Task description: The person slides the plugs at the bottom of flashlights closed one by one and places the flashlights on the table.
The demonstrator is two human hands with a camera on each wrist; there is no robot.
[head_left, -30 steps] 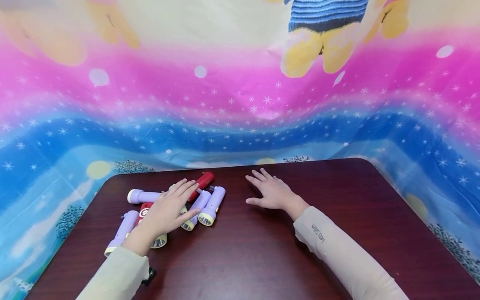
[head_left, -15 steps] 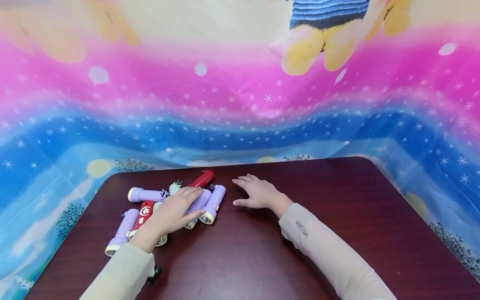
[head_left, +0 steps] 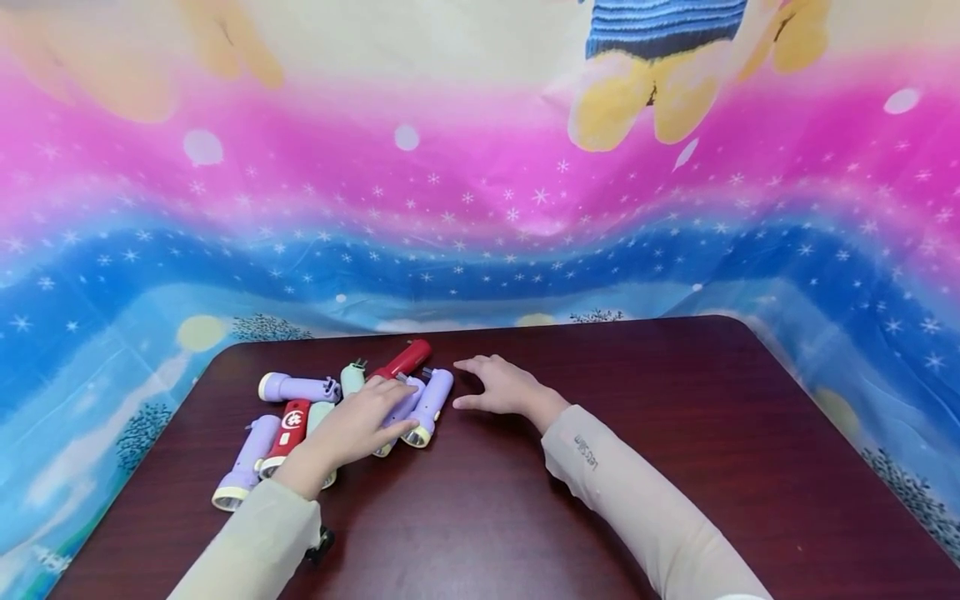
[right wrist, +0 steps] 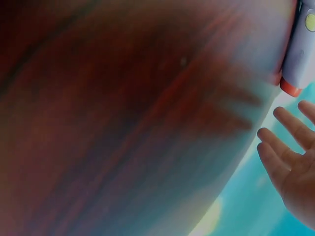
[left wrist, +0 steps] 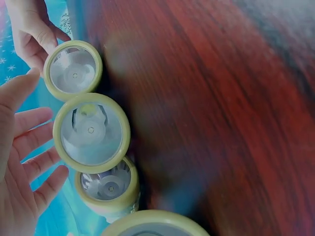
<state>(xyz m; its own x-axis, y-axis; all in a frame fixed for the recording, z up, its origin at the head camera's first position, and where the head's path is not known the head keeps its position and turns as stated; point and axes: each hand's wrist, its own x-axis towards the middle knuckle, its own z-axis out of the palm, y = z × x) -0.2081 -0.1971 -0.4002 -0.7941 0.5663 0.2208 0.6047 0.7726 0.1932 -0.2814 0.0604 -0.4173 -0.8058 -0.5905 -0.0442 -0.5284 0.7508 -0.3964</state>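
Flashlights in lilac, mint and red lie grouped on the left half of the table. My left hand is spread over the middle of the group, fingers loosely extended above a lilac flashlight; whether it touches is hard to tell. In the left wrist view, that hand is beside several round lenses with cream rims. My right hand is just right of the rightmost lilac flashlight, thumb and fingers apart and nothing held. The right wrist view has its fingers near a lilac flashlight.
A red flashlight lies at the back. To the left are another red flashlight, two lilac ones and mint ones. The dark wooden table ends against a patterned cloth backdrop.
My right hand has moved left across the table toward the rightmost lilac flashlight. The left hand has shifted slightly right, showing more of the red and mint flashlights behind it.
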